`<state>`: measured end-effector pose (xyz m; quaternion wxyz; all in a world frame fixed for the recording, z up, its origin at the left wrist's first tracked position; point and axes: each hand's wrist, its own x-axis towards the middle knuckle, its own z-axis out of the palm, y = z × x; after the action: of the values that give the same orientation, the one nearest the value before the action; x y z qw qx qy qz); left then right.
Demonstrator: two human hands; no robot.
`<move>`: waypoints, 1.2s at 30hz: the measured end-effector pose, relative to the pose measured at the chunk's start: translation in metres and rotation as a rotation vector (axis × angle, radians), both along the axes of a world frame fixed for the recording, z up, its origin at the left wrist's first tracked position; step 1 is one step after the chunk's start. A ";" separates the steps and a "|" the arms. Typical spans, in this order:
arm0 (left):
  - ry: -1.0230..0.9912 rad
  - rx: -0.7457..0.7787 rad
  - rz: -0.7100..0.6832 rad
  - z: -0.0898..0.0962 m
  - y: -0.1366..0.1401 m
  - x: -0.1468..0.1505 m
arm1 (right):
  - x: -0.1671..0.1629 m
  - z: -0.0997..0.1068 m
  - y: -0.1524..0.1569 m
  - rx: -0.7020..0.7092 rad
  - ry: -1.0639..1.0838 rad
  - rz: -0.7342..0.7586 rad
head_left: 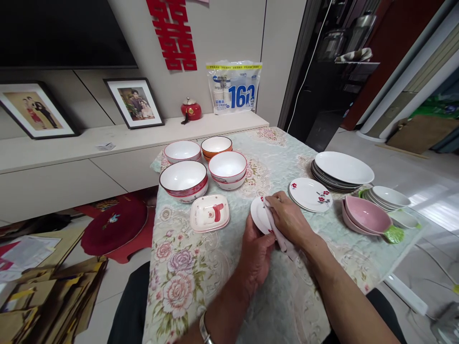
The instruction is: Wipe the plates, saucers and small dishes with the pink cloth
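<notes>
My left hand (pixel 256 253) grips the lower left edge of a small white plate (pixel 258 215) with red flowers, its thumb lying over the rim. Pressed against the plate's face is a pale cloth (pixel 281 241), pinched in my right hand (pixel 287 215); the cloth hides the plate's right side and hangs below it. Just right of my right hand lie stacked white flowered plates (pixel 310 193). To the left of the held plate sit square dishes (pixel 210 213) with a bear in a red scarf.
Stacked bowls (pixel 183 177) stand at the table's back left. Large white plates (pixel 343 167), pink bowls (pixel 367 215) and small white bowls (pixel 390 197) stand on the right. Behind the flowered tablecloth (pixel 179 286), a ledge (pixel 172 125) holds framed photos, a red pot (pixel 191 110) and a bag of cups (pixel 233 91).
</notes>
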<state>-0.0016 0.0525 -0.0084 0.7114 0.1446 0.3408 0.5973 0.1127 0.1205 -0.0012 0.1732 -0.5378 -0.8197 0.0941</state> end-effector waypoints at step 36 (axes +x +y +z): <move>0.174 -0.014 -0.078 -0.005 0.001 -0.001 | 0.011 -0.011 0.008 -0.031 0.166 -0.039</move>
<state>-0.0026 0.0537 -0.0136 0.7028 0.2042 0.3996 0.5519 0.1240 0.1283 -0.0118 0.2343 -0.5467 -0.7902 0.1476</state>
